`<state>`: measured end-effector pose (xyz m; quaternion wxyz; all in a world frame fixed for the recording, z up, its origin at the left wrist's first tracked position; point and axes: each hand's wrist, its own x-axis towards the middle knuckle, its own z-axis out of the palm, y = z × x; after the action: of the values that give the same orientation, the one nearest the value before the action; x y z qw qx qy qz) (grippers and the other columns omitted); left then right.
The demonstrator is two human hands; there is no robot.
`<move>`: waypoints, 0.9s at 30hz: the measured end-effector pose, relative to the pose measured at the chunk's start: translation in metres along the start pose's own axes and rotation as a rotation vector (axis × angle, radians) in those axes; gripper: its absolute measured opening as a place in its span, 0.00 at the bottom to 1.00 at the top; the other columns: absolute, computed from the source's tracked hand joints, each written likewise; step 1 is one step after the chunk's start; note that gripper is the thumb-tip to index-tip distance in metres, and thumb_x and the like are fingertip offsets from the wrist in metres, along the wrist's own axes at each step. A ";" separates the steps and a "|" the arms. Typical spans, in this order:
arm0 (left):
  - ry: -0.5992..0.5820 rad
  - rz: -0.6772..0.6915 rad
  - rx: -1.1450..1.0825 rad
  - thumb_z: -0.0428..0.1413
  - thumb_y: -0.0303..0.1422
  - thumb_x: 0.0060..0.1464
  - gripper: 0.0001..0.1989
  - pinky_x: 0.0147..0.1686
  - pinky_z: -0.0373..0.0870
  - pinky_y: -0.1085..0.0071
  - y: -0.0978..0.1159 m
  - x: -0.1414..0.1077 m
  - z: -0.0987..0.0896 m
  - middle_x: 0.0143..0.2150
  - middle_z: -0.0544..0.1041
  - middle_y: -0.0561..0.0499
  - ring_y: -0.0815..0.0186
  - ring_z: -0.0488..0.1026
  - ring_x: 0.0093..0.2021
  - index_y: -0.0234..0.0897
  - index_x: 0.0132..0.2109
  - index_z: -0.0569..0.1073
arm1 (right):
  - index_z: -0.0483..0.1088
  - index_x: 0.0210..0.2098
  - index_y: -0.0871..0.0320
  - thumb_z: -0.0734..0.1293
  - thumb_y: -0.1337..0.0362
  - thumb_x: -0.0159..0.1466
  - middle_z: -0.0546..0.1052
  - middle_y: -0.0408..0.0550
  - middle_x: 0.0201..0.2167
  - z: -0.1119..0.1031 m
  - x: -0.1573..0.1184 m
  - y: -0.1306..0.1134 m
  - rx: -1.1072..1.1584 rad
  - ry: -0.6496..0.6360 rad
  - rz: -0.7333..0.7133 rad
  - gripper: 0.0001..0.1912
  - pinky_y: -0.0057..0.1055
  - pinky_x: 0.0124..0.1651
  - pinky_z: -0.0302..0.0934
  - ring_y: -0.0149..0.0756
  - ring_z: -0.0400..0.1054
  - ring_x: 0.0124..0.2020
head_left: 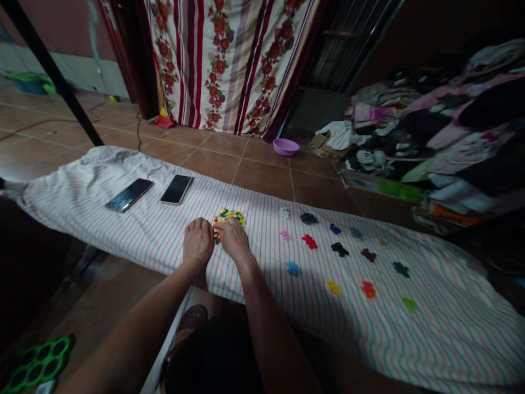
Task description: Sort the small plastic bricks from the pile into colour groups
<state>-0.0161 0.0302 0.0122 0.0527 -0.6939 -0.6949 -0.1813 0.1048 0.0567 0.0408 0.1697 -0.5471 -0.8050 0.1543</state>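
A cluster of small multicoloured pieces [225,214], mostly yellow, green, white and red, lies on the striped cloth [254,262]. My left hand [198,238] rests at its left edge, fingers pressed together and bent down; what they hold, if anything, is hidden. Over the right part of the cluster is my right hand [233,234], its fingers closed and pointing left; anything in them is too small to name. Small piles sorted by colour lie to the right, among them red [309,242], light blue [292,267], yellow [333,288] and orange [368,290].
Two phones, one [130,195] further left and one [177,189] nearer the cluster, lie on the cloth. Beyond it, a purple basin [286,146] stands on the tiled floor before a floral curtain [221,65]. Clothes [451,120] are heaped at right.
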 end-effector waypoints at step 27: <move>0.016 0.018 0.040 0.40 0.34 0.63 0.14 0.42 0.59 0.61 0.002 -0.003 -0.004 0.42 0.71 0.41 0.55 0.67 0.44 0.35 0.42 0.69 | 0.69 0.38 0.56 0.60 0.70 0.66 0.76 0.47 0.38 -0.002 -0.001 0.004 0.224 0.165 -0.032 0.07 0.29 0.48 0.60 0.33 0.69 0.42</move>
<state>-0.0151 0.0265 0.0151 0.0737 -0.6976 -0.6915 -0.1722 0.1093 0.0578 0.0403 0.2978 -0.5226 -0.7748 0.1949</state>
